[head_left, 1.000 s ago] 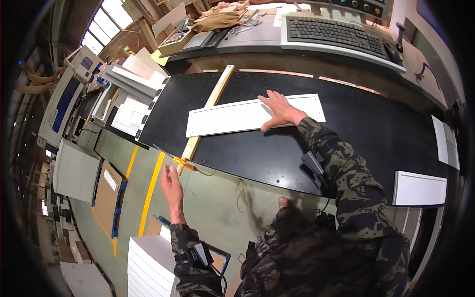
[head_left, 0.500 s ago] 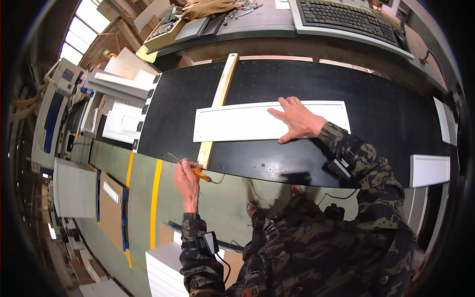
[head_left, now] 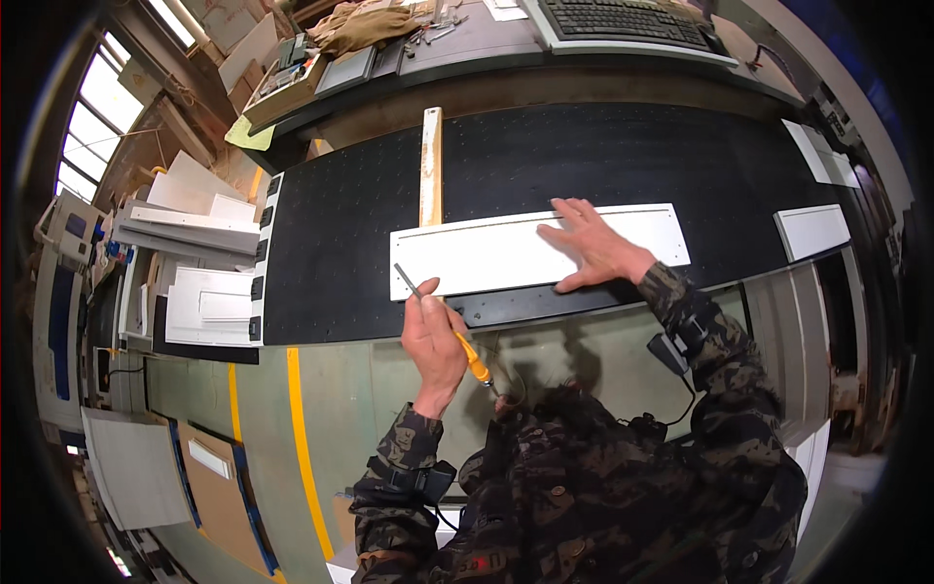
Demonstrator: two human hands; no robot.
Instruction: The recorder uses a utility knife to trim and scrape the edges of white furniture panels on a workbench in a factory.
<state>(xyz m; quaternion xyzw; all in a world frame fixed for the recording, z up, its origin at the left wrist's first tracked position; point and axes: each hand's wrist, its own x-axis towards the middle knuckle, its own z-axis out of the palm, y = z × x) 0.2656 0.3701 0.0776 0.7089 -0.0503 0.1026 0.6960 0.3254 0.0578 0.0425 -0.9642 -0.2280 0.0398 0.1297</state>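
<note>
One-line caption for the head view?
Right hand flat on white panel; left hand brings orange-handled tool to its edge.

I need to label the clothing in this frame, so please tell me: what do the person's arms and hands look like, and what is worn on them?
Both arms wear long camouflage sleeves in dark green, brown and tan. The left hand and right hand are bare, without gloves. A small black device is strapped on the right forearm, and another black strapped device sits on the left forearm with a thin black cable.

One head-worn fisheye view — looking steeply down, close over the black worktable (head_left: 603,165), edges bending toward the rim.
</note>
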